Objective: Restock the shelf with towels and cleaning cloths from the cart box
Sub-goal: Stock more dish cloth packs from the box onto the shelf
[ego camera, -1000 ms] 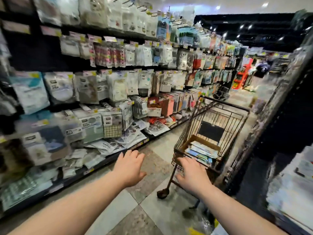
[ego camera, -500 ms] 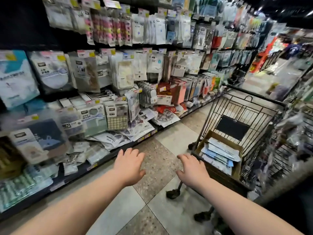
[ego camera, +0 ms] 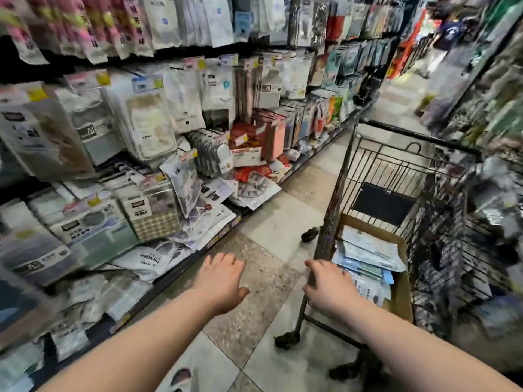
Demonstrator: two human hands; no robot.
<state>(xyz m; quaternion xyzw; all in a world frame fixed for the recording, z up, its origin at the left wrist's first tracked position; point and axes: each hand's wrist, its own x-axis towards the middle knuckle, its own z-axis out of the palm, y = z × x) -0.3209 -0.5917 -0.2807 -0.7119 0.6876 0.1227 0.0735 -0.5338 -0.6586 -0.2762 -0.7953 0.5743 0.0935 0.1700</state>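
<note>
A black wire cart (ego camera: pixel 396 165) stands on the right of the aisle. Inside it is a cardboard box (ego camera: pixel 400 295) with several flat packets of cloths (ego camera: pixel 368 256) in pale blue and white. My right hand (ego camera: pixel 328 287) rests over the cart's near left corner, fingers spread, holding nothing. My left hand (ego camera: pixel 223 281) hovers open above the floor, between the cart and the shelf (ego camera: pixel 135 154). The shelf on the left is full of bagged towels and cloths hung on pegs and stacked on the bottom ledge.
Loose packets spill over the shelf's bottom ledge (ego camera: pixel 215 241) toward the tiled floor (ego camera: pixel 263 306). Another rack of goods (ego camera: pixel 486 193) crowds the cart's right side. The aisle runs on ahead past the cart. A packet lies on the floor (ego camera: pixel 181 374) near my left arm.
The view has swung down and closer to the cart. The cart and its box now sit nearer, and my right hand has reached its near corner. My left hand stays open.
</note>
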